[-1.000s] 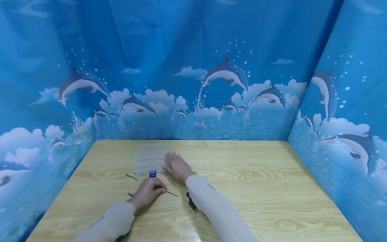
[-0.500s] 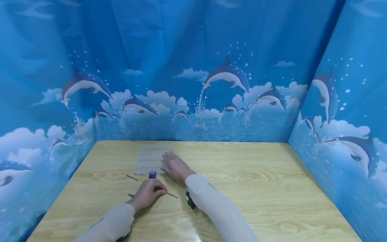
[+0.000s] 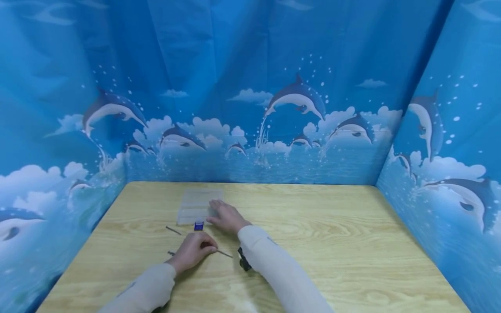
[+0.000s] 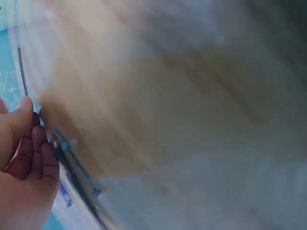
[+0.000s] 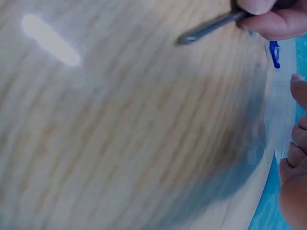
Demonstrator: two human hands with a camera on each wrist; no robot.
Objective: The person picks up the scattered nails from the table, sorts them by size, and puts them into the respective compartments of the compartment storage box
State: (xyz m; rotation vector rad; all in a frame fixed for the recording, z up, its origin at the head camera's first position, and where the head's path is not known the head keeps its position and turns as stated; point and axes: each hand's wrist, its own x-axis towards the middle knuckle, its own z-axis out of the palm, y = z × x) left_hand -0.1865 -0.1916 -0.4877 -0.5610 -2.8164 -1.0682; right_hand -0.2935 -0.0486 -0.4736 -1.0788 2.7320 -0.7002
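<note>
In the head view my left hand (image 3: 194, 250) pinches a thin dark metal rod (image 3: 225, 253) between thumb and fingertips, low over the table. Its tip (image 5: 192, 38) shows at the top of the right wrist view. My right hand (image 3: 228, 217) lies with extended fingers on the right edge of a flat clear plastic case (image 3: 192, 204). A small blue clip (image 3: 198, 226) sits at the case's front edge. Left of the case lies another dark rod (image 3: 173, 230). A further dark piece (image 3: 171, 253) is partly hidden behind my left wrist.
The wood-grain table (image 3: 332, 243) reaches back to a blue dolphin-print curtain (image 3: 242, 87), which also encloses both sides. A black strap device (image 3: 244, 260) is on my right wrist.
My right hand has slid slightly left over the case's right side. The left hand keeps its pinch on the rod and has barely moved. The head view has shifted a little.
</note>
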